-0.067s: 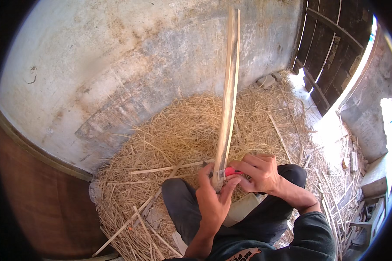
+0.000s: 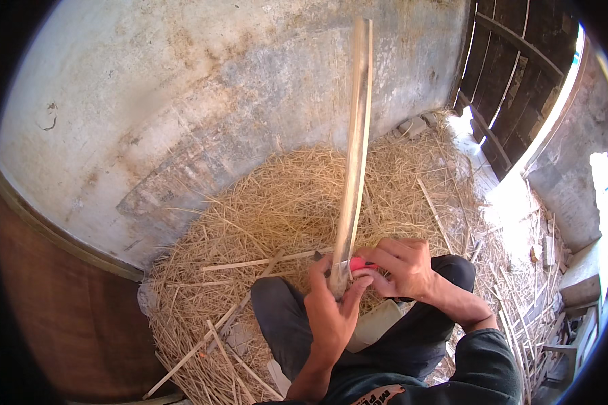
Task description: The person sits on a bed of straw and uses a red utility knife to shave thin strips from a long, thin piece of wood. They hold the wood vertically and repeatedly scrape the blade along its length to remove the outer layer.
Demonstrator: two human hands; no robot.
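One wooden strip (image 2: 355, 162) — left hand (image 2: 330, 314) clasping, one red tool (image 2: 359, 264) — right hand (image 2: 405, 268) gripping

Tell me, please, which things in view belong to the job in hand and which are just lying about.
In use:
- long pale strip, its near end in the left hand
- red-handled tool, in the right hand, at that end

Lying about:
- heap of straw-like pieces
- loose thin strips
- grey blocks by the wall

Red handle (image 2: 361, 263) — partly hidden, apparently, by the right grip (image 2: 403, 268).
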